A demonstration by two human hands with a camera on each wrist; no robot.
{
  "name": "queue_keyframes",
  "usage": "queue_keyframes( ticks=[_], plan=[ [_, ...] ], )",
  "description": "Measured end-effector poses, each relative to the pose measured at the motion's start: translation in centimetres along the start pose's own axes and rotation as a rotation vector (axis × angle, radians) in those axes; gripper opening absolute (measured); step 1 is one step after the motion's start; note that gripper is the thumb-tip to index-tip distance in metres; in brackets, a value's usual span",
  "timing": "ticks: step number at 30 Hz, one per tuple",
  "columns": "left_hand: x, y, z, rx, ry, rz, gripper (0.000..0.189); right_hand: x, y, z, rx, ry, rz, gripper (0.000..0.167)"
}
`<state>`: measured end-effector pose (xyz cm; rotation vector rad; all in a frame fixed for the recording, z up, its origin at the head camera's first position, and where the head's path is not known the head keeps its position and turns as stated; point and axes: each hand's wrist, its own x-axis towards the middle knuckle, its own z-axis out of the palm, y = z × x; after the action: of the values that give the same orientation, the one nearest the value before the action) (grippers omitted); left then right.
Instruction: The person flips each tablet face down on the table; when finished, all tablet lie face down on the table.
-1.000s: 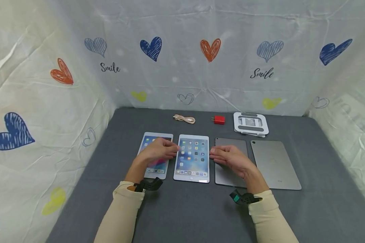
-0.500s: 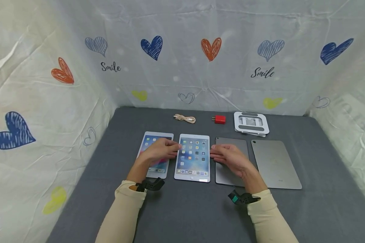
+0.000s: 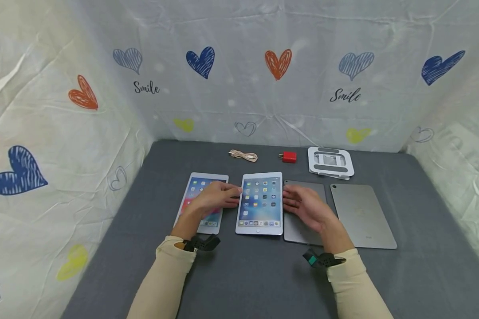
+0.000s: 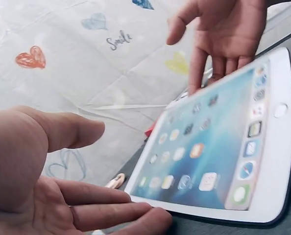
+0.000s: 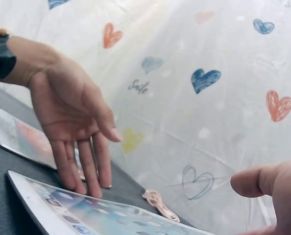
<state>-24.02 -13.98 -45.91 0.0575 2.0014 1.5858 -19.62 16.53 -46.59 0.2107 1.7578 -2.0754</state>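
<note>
A white tablet (image 3: 260, 206) with its screen lit, showing rows of app icons, is between my two hands. My left hand (image 3: 219, 197) touches its left long edge with nearly straight fingertips (image 4: 153, 220); the thumb stands up off the screen in the left wrist view. Along the opposite edge, the straight fingers of my right hand (image 3: 305, 206) meet the tablet, thumb also raised. Beneath my left hand lies a second white tablet (image 3: 185, 199) with a lit screen, partly covered. Under my right hand is a dark grey tablet (image 3: 301, 230), back up.
A lighter grey tablet (image 3: 363, 217) lies back up at the right. Along the back of the grey table (image 3: 247, 274) are a coiled cable (image 3: 242, 155), a red charger plug (image 3: 289, 157) and a folded white stand (image 3: 330, 162). A heart-printed curtain (image 3: 239, 102) rises behind.
Both hands have moved slightly right with the middle tablet. The tablet has come up off the table and shifted right, its edge now right beside the dark grey tablet.
</note>
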Motion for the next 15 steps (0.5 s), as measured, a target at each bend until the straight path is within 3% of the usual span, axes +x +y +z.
queue_keyframes(
  ticks=[9, 15],
  plan=[
    [0.6, 0.0, 1.2, -0.072, -0.113, 0.038, 0.051, -1.4, -0.8, -2.8, 0.018, -0.003, 0.002, 0.055],
    [-0.1, 2.5, 2.1, -0.063, -0.165, 0.135, 0.056, -2.3, -1.4, -3.6, 0.012, -0.014, -0.027, 0.056]
  ],
)
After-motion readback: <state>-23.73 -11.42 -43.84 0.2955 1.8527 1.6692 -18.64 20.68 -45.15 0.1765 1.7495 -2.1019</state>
